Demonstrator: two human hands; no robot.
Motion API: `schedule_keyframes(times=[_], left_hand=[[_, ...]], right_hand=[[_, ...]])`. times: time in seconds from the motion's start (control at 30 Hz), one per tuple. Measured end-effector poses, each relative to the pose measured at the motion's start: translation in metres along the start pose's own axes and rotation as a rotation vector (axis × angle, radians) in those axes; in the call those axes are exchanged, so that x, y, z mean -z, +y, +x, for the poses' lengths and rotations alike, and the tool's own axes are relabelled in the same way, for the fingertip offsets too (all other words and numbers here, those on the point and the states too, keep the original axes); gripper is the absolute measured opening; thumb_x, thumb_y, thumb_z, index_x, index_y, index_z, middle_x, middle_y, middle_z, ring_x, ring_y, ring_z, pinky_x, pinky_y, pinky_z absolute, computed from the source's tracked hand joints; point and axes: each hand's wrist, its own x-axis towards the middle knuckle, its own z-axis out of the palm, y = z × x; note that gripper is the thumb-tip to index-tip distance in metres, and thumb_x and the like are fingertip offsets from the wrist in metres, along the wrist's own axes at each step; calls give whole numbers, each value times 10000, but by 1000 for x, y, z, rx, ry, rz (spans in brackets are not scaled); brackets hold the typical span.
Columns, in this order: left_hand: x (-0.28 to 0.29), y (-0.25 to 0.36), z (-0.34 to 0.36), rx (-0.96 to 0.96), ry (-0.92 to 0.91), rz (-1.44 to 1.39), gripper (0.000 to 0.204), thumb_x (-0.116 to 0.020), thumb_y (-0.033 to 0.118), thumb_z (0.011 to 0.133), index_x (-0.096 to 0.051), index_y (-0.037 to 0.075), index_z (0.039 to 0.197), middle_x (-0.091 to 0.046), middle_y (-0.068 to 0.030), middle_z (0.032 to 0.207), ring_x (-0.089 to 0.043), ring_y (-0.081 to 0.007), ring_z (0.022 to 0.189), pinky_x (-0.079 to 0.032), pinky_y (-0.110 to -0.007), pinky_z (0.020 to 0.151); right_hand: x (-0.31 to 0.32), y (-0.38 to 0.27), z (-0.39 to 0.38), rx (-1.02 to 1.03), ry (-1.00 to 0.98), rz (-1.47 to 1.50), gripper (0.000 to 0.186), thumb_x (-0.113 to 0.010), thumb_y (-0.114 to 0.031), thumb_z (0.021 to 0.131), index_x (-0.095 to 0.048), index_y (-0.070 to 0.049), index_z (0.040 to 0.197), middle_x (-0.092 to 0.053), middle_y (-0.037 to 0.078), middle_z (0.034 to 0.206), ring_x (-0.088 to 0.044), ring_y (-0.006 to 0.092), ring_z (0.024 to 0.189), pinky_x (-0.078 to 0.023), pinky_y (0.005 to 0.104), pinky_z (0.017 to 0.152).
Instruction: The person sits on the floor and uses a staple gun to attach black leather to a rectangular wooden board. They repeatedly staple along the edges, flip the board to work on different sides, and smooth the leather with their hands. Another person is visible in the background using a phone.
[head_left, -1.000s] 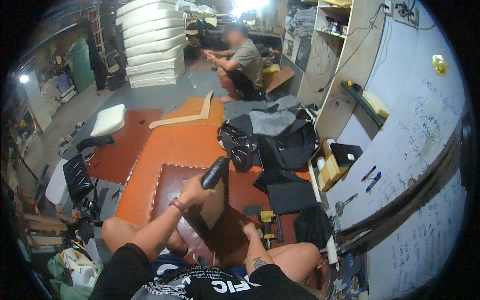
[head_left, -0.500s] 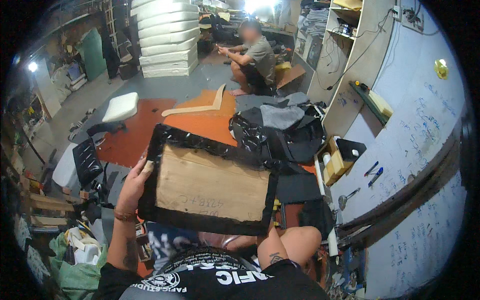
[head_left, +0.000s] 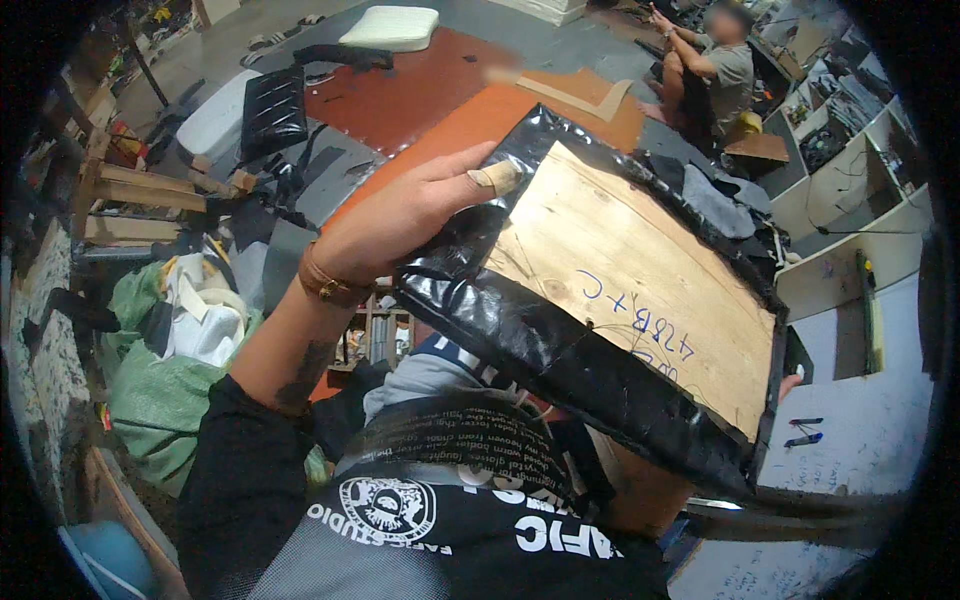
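Observation:
I hold up an upholstered board (head_left: 640,290), a bare wooden panel with shiny black vinyl folded over its edges and blue handwriting on the wood. It is tilted, its right end lower. My left hand (head_left: 425,205) grips the upper left corner, with a wrapped thumb lying on the vinyl and the other fingers behind. At the far right edge, only a bit of my right hand (head_left: 791,383) shows; the board hides the rest of it. A brown bracelet (head_left: 330,285) circles my left wrist.
A person (head_left: 710,70) squats at the back right. White foam cushion (head_left: 390,28), black quilted pad (head_left: 273,112) and tan L-shaped strip (head_left: 600,105) lie ahead. A green sack (head_left: 150,400) stands at left, a blue round object (head_left: 110,560) below it. Pens (head_left: 803,432) are at right.
The board has come up closer and swung to the right, its right end dropping. My left hand rose with it. The view has turned, shifting the squatting person toward the right.

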Motion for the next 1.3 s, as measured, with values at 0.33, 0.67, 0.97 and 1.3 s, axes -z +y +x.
schedule_keyframes(times=[0.33,0.67,0.97,1.3], left_hand=[[8,-13,10,-51,164,139,550,-586,240,1062,-482,-50,1517,-633,-118,1383,-620,-146,1193,-495,-272,1015],[50,-282,28,551,184,238,609,-652,456,1033,-573,7,1437,-682,-73,1218,-644,-151,1015,-515,-294,868],[5,-259,39,513,166,565,794,-694,428,1005,-389,10,1607,-506,-176,1563,-496,-248,1393,-379,-374,1159],[-4,-253,57,529,200,316,786,-724,169,987,-315,33,1645,-571,-132,1448,-578,-193,1215,-462,-323,1064]], right_hand=[[-69,-62,-18,25,-217,82,801,-619,-666,970,-606,-18,1440,-584,134,1478,-546,241,1326,-420,409,1103],[-102,73,4,-233,-281,-186,659,-637,-626,980,-753,-11,1186,-735,74,1130,-665,191,1022,-502,343,928],[10,203,48,-142,102,-576,426,-792,-372,906,-754,-17,1138,-779,122,1020,-731,243,963,-557,381,875],[105,206,99,-166,263,-1404,549,-812,-384,872,-691,-107,1329,-683,203,1316,-634,398,1229,-533,532,977]])
